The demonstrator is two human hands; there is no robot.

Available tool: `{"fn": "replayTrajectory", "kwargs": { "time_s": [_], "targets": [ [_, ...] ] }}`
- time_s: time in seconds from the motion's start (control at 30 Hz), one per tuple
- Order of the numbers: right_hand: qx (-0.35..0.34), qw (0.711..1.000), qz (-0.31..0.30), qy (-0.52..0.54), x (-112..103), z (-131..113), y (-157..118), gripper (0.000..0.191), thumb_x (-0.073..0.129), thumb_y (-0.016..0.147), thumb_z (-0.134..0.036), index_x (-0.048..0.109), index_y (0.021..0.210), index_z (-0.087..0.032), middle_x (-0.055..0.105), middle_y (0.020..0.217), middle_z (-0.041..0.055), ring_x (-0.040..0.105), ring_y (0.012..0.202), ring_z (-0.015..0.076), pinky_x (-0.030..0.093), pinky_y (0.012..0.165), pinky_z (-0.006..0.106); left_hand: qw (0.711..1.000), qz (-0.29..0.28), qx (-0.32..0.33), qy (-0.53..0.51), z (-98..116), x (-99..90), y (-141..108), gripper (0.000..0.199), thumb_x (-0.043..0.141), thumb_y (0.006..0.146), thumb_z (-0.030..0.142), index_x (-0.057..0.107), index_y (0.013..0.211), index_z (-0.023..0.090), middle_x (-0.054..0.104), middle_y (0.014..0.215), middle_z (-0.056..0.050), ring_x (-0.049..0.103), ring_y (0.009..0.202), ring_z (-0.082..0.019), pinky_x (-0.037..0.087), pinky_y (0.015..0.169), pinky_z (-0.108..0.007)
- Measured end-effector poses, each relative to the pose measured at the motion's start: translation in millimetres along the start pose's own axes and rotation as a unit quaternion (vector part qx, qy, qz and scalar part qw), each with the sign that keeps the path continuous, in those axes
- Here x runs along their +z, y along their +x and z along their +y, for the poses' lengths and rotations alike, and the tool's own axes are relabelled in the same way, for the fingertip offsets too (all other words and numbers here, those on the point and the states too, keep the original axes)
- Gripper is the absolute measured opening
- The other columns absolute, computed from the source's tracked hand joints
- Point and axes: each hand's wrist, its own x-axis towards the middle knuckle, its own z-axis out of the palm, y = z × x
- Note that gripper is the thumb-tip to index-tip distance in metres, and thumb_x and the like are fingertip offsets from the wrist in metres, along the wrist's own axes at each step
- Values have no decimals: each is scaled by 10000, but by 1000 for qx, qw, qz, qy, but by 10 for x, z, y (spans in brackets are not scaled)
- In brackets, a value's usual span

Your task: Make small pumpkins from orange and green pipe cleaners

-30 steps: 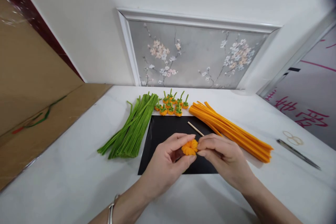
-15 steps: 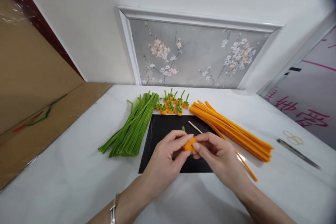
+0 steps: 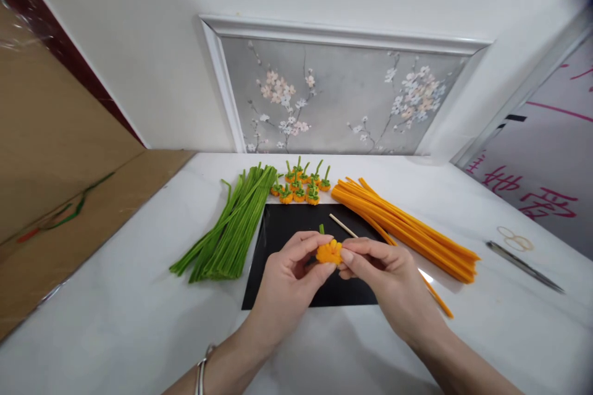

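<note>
Between both hands, above a black mat, is a small orange pumpkin shape of fuzzy pipe cleaner. My left hand pinches it from the left with thumb and fingers. From the right, the thumb and index finger of my right hand press on its edge. A short green pipe cleaner end shows just behind the left fingertips; whether it joins the pumpkin I cannot tell. Behind the mat stand several finished-looking orange pumpkins with green tops and upright stems.
Green pipe cleaners lie bundled at the left, orange pipe cleaners at the right. A thin wooden stick rests on the mat, and one loose orange pipe cleaner beside it. Tweezers and rubber bands lie far right. Cardboard borders the left.
The orange pumpkin has turned in my fingers, so its lobed, petal-like edge now shows more fully. Both hands keep their pinch. The view has shifted slightly.
</note>
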Motion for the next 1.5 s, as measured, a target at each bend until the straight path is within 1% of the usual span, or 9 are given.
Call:
{"fn": "replayTrajectory", "kwargs": {
  "time_s": [0.2,0.4,0.53,0.63,0.77,0.97,1.07,1.27,1.5],
  "targets": [
    [-67,994,-20,-86,-72,17,1,213,687,809,-375,760,784,-176,706,903,69,677,638,150,618,615,281,999,-28,-16,-5,20,-27,10,308,668,819,178,708,1116,247,600,1096,-51,617,1000,-179,538,868,-286],
    [-167,964,-76,-191,-204,57,20,328,604,880,-232,630,1208,-235,672,1086,86,679,784,166,606,710,297,998,-45,-24,-23,9,-60,29,393,651,828,173,656,1212,255,606,1129,-50,624,1020,-178,523,927,-324],
    [-233,938,-80,-244,-208,101,37,282,632,857,-180,673,1126,-256,636,1171,77,664,903,182,586,788,295,993,-57,-44,-94,30,-38,30,487,684,788,138,615,1256,256,592,1240,-65,618,1092,-208,517,959,-355],
    [-235,940,-52,-243,-201,129,55,238,640,860,-193,680,1087,-253,649,1123,72,661,913,185,584,775,287,985,-62,-66,-150,71,-17,30,479,716,763,125,627,1217,252,623,1211,-56,629,1082,-202,521,944,-333],
    [-245,943,-19,-223,-179,142,59,230,660,832,-177,681,1049,-252,649,1059,71,661,907,194,592,727,279,978,-11,-100,-180,87,5,25,275,753,759,170,673,1020,208,693,1048,-33,669,967,-166,522,907,-290],
    [-278,926,19,-254,-100,156,21,205,660,829,-175,703,1021,-233,655,1024,75,672,791,165,603,703,279,982,41,-133,-125,74,47,-7,197,768,750,247,714,925,174,740,928,-39,665,861,-153,524,836,-270],
    [-277,928,35,-249,-74,178,16,182,695,799,-179,732,969,-234,680,996,69,686,807,180,609,683,274,983,52,-119,-129,72,57,-16,178,768,743,249,729,899,171,732,941,-39,657,862,-157,521,845,-280],
    [-218,960,28,-172,-54,185,27,200,733,755,-187,753,947,-238,694,964,56,689,758,161,603,600,233,985,33,-105,-132,51,46,-14,197,750,769,258,742,952,185,725,1000,-48,657,914,-173,525,874,-294],
    [-226,958,28,-175,-71,176,34,251,714,778,-200,739,1023,-242,675,1036,72,679,802,172,605,656,261,979,3,-114,-171,53,40,-35,251,666,861,327,734,1085,236,663,1229,-55,607,1133,-217,478,1025,-346]
  ]
}}
